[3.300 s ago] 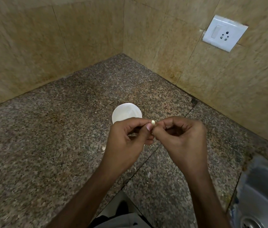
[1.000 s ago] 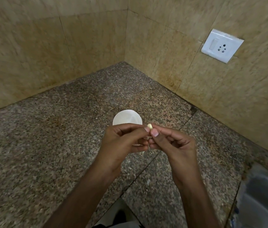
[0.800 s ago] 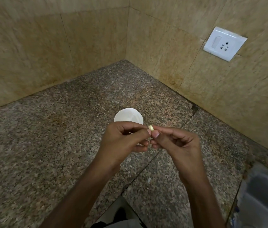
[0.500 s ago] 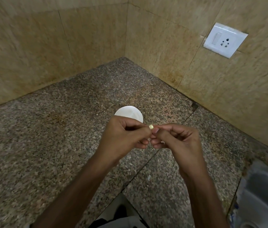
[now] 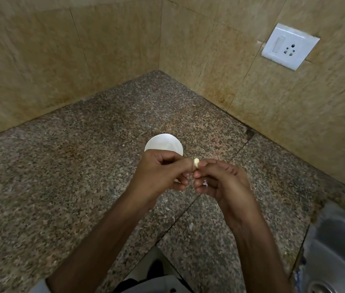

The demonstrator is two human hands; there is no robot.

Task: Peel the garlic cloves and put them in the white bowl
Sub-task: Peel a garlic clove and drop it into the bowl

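Observation:
A small pale garlic clove (image 5: 196, 161) is pinched between the fingertips of my left hand (image 5: 163, 172) and my right hand (image 5: 220, 180), held just above the counter. Both hands have their fingers curled, thumbs meeting at the clove. A bit of papery skin (image 5: 205, 183) shows inside my right hand's curled fingers. The white bowl (image 5: 163, 143) stands on the counter right behind my left hand, its near part hidden by my knuckles; I cannot see what it holds.
The granite counter (image 5: 72, 176) fills a tiled corner. Small scraps of garlic skin (image 5: 191, 226) lie on it below my hands. A steel sink (image 5: 336, 250) sits at the lower right. A white wall socket (image 5: 287, 46) is on the right wall.
Both hands stay together on the clove; my right fingers have curled and uncurled around it while picking at it. The view shifted slightly; the bowl has not moved.

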